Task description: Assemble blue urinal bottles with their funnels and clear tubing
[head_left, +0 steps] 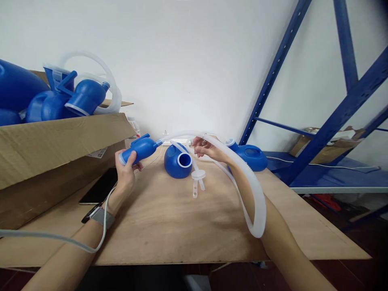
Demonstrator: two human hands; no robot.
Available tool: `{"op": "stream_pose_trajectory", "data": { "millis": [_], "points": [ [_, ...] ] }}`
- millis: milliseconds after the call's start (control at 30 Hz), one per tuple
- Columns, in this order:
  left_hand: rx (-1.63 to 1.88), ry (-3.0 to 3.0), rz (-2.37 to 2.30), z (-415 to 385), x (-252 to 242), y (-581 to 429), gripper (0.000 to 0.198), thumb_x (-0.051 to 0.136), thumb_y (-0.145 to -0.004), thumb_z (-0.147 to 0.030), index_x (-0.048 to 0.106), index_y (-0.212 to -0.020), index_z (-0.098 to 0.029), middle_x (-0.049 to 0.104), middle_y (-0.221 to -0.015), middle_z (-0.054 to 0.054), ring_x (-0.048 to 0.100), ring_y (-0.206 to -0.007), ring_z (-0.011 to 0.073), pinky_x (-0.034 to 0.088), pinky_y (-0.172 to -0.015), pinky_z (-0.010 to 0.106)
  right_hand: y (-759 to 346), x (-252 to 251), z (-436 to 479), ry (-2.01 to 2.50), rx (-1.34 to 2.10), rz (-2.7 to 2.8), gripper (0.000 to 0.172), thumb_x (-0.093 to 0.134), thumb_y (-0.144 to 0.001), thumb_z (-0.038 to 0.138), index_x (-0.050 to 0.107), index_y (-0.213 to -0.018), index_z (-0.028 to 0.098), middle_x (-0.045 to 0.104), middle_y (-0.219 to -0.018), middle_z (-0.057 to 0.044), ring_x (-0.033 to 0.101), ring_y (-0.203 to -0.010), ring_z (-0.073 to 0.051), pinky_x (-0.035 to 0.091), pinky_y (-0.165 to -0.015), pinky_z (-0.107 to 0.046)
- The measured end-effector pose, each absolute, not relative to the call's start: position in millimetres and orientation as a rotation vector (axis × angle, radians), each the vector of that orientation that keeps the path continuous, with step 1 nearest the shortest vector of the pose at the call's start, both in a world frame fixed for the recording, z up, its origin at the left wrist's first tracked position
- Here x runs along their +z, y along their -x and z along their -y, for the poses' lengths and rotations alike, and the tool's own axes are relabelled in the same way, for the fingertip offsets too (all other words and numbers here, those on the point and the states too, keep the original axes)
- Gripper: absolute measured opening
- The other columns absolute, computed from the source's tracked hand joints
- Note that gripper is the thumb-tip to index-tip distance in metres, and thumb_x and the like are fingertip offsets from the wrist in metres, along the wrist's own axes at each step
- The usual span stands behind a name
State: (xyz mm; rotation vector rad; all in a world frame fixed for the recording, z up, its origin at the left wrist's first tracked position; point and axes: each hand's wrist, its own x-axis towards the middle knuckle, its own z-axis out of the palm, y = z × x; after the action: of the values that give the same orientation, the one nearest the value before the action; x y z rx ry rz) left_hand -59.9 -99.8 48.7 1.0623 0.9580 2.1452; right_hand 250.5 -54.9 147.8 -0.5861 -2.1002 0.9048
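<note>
My left hand point(127, 167) is closed around a blue plastic urinal head point(141, 150), its wide pale-rimmed end toward me and its narrow spout pointing right. From that spout a translucent white corrugated tube point(256, 194) arches over to my right hand point(206, 148) and loops down along my right forearm. The fingers of my right hand are curled at the tube; their exact grip is partly hidden. Between my hands, a round blue bottle point(174, 166) stands on the table, its white-rimmed mouth facing me. A translucent cap with straps point(198, 175) lies beside it.
Another blue bottle point(253, 158) lies at the back right. At left, a cardboard box point(66, 149) holds several blue parts and tubes. A dark phone point(101, 188) lies by the box. A white cable point(104, 226) crosses my left wrist. Blue shelving point(318, 121) stands right of the table point(169, 230).
</note>
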Motion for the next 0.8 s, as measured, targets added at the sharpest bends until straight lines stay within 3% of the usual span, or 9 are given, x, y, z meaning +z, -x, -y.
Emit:
{"op": "stream_pose_trajectory", "data": {
  "millis": [100,233,500,667,800],
  "points": [
    [2.145,-1.07,-0.961,100,48,61,0.046,0.079,-0.077,-0.044,0.046,-0.104,-0.023,0.058,-0.082,-0.005,0.057,-0.04,0.0098,0.042,-0.034,0.024,-252,150,59,0.593,0.86,2.104,0.05,0.064,-0.086,0.067,0.066,-0.089,0.017,0.067,-0.068,-0.002,0.064,-0.058,-0.014,0.053,-0.056,-0.026],
    [2.148,-1.069,-0.957,101,49,60,0.049,0.081,-0.075,-0.046,0.047,-0.103,-0.024,0.058,-0.081,-0.005,0.056,-0.039,0.01,0.042,-0.034,0.024,-261,152,60,0.714,0.725,2.113,0.049,0.055,-0.094,0.062,0.066,-0.078,0.017,0.066,-0.064,-0.002,0.064,-0.058,-0.015,0.052,-0.058,-0.027],
    [2.136,-1.079,-0.994,103,51,58,0.054,0.083,-0.071,-0.05,0.047,-0.102,-0.025,0.057,-0.079,-0.006,0.056,-0.039,0.0102,0.042,-0.034,0.024,-255,156,72,0.928,-0.032,2.25,0.041,0.041,-0.104,0.048,0.061,-0.081,0.021,0.064,-0.069,-0.001,0.062,-0.065,-0.018,0.042,-0.066,-0.028],
    [2.13,-1.096,-0.994,104,49,58,0.046,0.079,-0.078,-0.045,0.046,-0.103,-0.025,0.058,-0.085,-0.005,0.056,-0.041,0.009,0.043,-0.036,0.024,-239,152,80,1.065,-0.203,2.121,0.036,0.033,-0.106,0.044,0.059,-0.098,0.021,0.064,-0.071,-0.003,0.06,-0.065,-0.022,0.041,-0.064,-0.031],
    [2.125,-1.105,-0.978,104,48,58,0.045,0.078,-0.08,-0.044,0.046,-0.104,-0.024,0.058,-0.086,-0.005,0.057,-0.042,0.0085,0.043,-0.036,0.024,-229,148,83,1.074,-0.202,1.981,0.034,0.032,-0.107,0.044,0.057,-0.099,0.022,0.065,-0.076,-0.007,0.06,-0.068,-0.025,0.045,-0.071,-0.035]
  ]
}}
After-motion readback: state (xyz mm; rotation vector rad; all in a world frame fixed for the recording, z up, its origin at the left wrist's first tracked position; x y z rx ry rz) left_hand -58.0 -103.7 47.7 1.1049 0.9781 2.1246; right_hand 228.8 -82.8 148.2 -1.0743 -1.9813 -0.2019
